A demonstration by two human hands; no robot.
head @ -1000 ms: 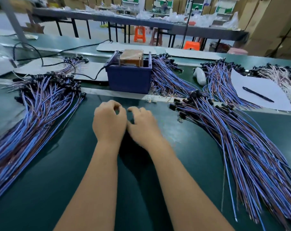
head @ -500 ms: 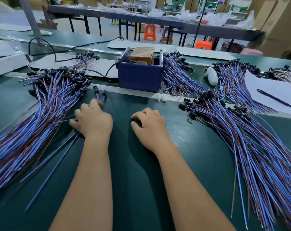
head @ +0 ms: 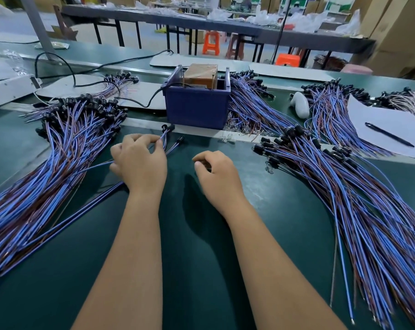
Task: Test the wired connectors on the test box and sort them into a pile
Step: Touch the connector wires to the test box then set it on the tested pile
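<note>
The test box (head: 197,108) is a blue bin with a brown block in it, standing at the far side of the green mat. My left hand (head: 140,163) pinches a few blue-and-brown wired connectors (head: 165,136). Their black ends point toward the box and their tails trail down-left under my wrist. One more connector (head: 180,139) lies just right of them. My right hand (head: 217,173) rests on the mat with loosely curled fingers and holds nothing. A large pile of wired connectors (head: 59,158) lies to the left, another pile (head: 349,191) to the right.
More wire bundles (head: 249,103) lie behind and right of the box. A white sheet (head: 380,122) with a black pen (head: 389,135) and a white handheld device (head: 299,104) sit at the far right. A black cable (head: 140,103) runs into the box.
My hands were together at the centre. The left hand swung left toward the pile and now holds a few wires with their ends near the box. The right hand stayed about where it was.
</note>
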